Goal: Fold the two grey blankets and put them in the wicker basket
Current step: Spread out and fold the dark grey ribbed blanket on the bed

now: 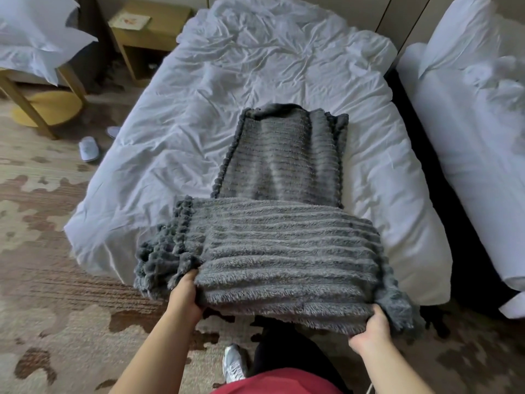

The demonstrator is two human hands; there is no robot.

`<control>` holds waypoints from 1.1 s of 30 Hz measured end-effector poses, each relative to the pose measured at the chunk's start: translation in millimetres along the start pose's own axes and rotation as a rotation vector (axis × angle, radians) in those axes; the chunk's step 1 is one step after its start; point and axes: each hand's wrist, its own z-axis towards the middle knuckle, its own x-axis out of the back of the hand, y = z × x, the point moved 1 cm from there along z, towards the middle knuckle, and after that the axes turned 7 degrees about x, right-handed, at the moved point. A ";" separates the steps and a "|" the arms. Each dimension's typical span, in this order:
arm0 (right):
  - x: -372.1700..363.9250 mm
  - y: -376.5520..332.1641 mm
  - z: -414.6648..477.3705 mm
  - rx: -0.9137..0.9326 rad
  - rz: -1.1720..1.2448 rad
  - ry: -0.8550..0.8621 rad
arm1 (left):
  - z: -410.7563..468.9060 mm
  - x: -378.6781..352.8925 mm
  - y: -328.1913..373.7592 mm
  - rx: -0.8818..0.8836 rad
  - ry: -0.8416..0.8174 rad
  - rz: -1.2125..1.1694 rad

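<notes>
Head view, looking down over the foot of a bed (199,115) with a crumpled white duvet. 2 grey blankets in frame, both ribbed plush with pom-pom trim. 1st, the near blanket (284,251): folded into a thick, wide bundle, held over the foot of the bed, its near edge overhanging the patterned carpet (42,251). The left hand (184,297) grips the near left corner, fingers tucked under the fabric, just below the bunched pom-pom edge. The right hand (369,334) grips the near right corner, fingers likewise hidden under the pile, a loose flap hanging beside it. Both hands closed on this 1 blanket. 2nd, the far blanket (284,155): lies flat on the duvet as a long, narrow strip running away from the person, its near end hidden behind the bundle. Left of the bed, 2 white slippers (88,149) on the carpet. A small wooden desk (147,32) stands by the head of the bed, a card on top. A 2nd white bed (468,166) sits to the right across a dark gap. Below the bundle: a grey sneaker (234,362) and a red garment (278,383).
</notes>
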 end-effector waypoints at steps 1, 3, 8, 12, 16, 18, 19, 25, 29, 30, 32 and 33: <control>-2.0 -2.5 -4.1 0.010 0.011 0.005 | -1.8 0.3 1.1 0.001 -0.005 0.005; -9.8 -12.4 -13.0 0.029 0.047 -0.012 | -5.8 -3.0 7.1 -0.023 -0.012 0.012; -39.9 -54.5 -30.5 -0.015 0.095 0.023 | -18.5 -35.5 36.5 -0.142 0.028 -0.029; -70.4 -87.3 -32.8 0.027 0.104 -0.032 | -23.5 -75.5 65.7 -0.213 0.113 -0.138; -107.7 -125.3 -23.7 0.055 0.088 -0.046 | -24.6 -120.4 94.8 -0.225 0.173 -0.175; -128.8 -146.1 -13.5 0.055 0.111 -0.039 | -22.8 -148.1 110.2 -0.237 0.203 -0.175; -140.2 -156.6 -7.7 0.052 0.127 -0.035 | -20.4 -162.7 119.3 -0.244 0.217 -0.171; -217.3 -227.9 39.9 0.118 0.179 -0.086 | 10.6 -257.5 184.7 -0.460 0.025 -0.107; -273.7 -262.8 98.8 0.230 -0.079 -0.082 | 52.1 -314.8 212.8 -0.721 0.076 0.449; -286.5 -266.4 116.9 0.340 -0.301 -0.048 | 66.5 -324.4 214.9 -0.795 0.146 0.695; -305.9 -262.0 150.8 0.553 -0.871 -0.052 | 99.9 -335.6 209.0 -0.791 0.212 1.218; -310.6 -252.0 165.9 0.582 -1.157 -0.129 | 116.6 -335.1 200.6 -0.700 0.217 1.439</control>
